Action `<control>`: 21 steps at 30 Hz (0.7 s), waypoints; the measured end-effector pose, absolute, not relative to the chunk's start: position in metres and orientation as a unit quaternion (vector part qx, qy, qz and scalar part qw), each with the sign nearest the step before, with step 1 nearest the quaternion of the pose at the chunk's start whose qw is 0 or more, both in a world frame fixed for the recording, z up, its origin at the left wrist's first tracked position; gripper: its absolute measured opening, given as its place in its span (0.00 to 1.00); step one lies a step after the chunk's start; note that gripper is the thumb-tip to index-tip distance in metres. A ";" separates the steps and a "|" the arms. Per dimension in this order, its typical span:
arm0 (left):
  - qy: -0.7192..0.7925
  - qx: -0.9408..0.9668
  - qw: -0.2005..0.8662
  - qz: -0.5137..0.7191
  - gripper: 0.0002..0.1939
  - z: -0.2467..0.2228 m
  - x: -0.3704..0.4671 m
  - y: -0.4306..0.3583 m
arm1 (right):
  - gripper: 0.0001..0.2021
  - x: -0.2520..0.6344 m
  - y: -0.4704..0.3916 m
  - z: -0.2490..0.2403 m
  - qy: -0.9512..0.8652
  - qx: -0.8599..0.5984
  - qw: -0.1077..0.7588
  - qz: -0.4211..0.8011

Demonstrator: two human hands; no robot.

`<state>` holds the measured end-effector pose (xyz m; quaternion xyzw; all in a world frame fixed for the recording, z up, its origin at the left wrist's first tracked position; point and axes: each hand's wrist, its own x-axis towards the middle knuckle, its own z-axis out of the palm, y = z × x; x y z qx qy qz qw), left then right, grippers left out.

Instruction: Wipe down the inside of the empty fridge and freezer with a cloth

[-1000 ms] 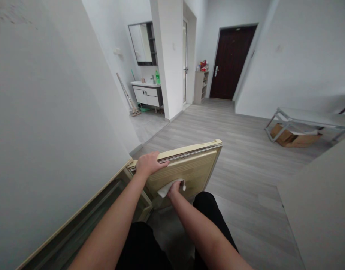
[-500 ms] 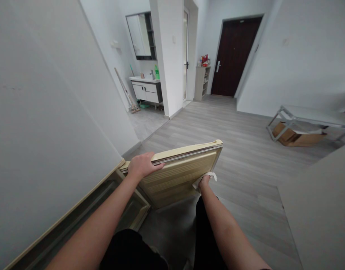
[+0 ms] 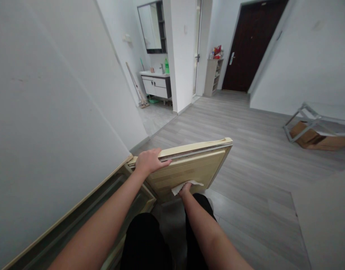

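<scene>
A cream fridge door (image 3: 200, 163) stands swung open, its ribbed inner face toward me. My left hand (image 3: 150, 161) grips the door's top edge near the hinge side, thumb on the inner face and fingers over the top. Against the lower part of that inner face, my right hand (image 3: 185, 188) is closed on a white cloth or paper wipe (image 3: 196, 183), whose ends stick out on both sides. The fingertips of my right hand are partly hidden by the wipe. At left is the open fridge body (image 3: 85, 210), with a dim interior.
A grey wall (image 3: 76, 93) rises behind the fridge. Farther off are a washbasin cabinet (image 3: 157, 86), a mop (image 3: 137, 88), a small shelf (image 3: 213, 77) and a dark door (image 3: 253, 45). A metal-framed table (image 3: 307, 112) stands over a cardboard box (image 3: 324, 138) at right.
My right hand has moved left across the door's inner face with the wipe. My left hand keeps its hold on the top edge. The whole view has shifted slightly.
</scene>
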<state>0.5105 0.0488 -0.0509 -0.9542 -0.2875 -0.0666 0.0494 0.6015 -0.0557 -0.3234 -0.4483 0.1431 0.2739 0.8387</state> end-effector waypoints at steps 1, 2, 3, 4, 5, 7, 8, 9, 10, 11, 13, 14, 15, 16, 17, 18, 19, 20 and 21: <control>-0.289 -0.954 0.049 -0.067 0.36 -0.051 0.511 0.048 | 0.25 0.585 -0.050 -0.324 0.148 -0.423 0.832 0.328; -0.291 -0.953 0.050 -0.066 0.36 -0.051 0.511 0.048 | 0.25 0.569 -0.046 -0.325 0.153 -0.389 0.821 0.388; -0.294 -0.952 0.050 -0.066 0.36 -0.051 0.511 0.047 | 0.26 0.552 -0.042 -0.327 0.154 -0.352 0.808 0.446; -0.297 -0.951 0.052 -0.067 0.36 -0.050 0.511 0.047 | 0.27 0.537 -0.039 -0.328 0.151 -0.316 0.794 0.497; -0.300 -0.950 0.052 -0.068 0.36 -0.050 0.512 0.046 | 0.28 0.522 -0.036 -0.329 0.143 -0.287 0.782 0.535; -0.306 -0.948 0.052 -0.068 0.35 -0.049 0.511 0.045 | 0.29 0.499 -0.033 -0.331 0.126 -0.257 0.768 0.573; -0.308 -0.948 0.051 -0.067 0.35 -0.048 0.511 0.044 | 0.28 0.491 -0.032 -0.332 0.121 -0.250 0.765 0.581; -0.308 -0.948 0.051 -0.064 0.35 -0.048 0.511 0.043 | 0.28 0.487 -0.031 -0.333 0.120 -0.247 0.763 0.585; -0.307 -0.948 0.050 -0.060 0.35 -0.048 0.511 0.043 | 0.28 0.487 -0.031 -0.334 0.123 -0.253 0.763 0.582; -0.304 -0.950 0.051 -0.057 0.35 -0.048 0.510 0.043 | 0.28 0.490 -0.032 -0.335 0.129 -0.267 0.765 0.572; -0.296 -0.952 0.056 -0.055 0.35 -0.048 0.510 0.045 | 0.27 0.509 -0.038 -0.338 0.141 -0.297 0.772 0.543; -0.292 -0.953 0.059 -0.056 0.35 -0.048 0.509 0.045 | 0.27 0.523 -0.044 -0.339 0.148 -0.314 0.778 0.523; -0.289 -0.954 0.062 -0.057 0.35 -0.049 0.509 0.046 | 0.26 0.540 -0.051 -0.341 0.157 -0.332 0.787 0.497; -0.288 -0.954 0.065 -0.056 0.35 -0.049 0.510 0.047 | 0.25 0.559 -0.059 -0.343 0.167 -0.347 0.796 0.467; -0.288 -0.954 0.066 -0.054 0.35 -0.050 0.510 0.048 | 0.25 0.579 -0.069 -0.345 0.181 -0.379 0.803 0.422; -0.290 -0.953 0.067 -0.050 0.35 -0.050 0.510 0.048 | 0.24 0.600 -0.080 -0.347 0.194 -0.402 0.809 0.382; -0.291 -0.953 0.068 -0.045 0.35 -0.050 0.510 0.048 | 0.24 0.620 -0.092 -0.349 0.204 -0.416 0.815 0.348; -0.291 -0.953 0.069 -0.042 0.35 -0.050 0.510 0.049 | 0.23 0.639 -0.104 -0.351 0.205 -0.428 0.821 0.317; -0.291 -0.953 0.070 -0.041 0.34 -0.050 0.511 0.049 | 0.23 0.657 -0.115 -0.353 0.203 -0.439 0.829 0.280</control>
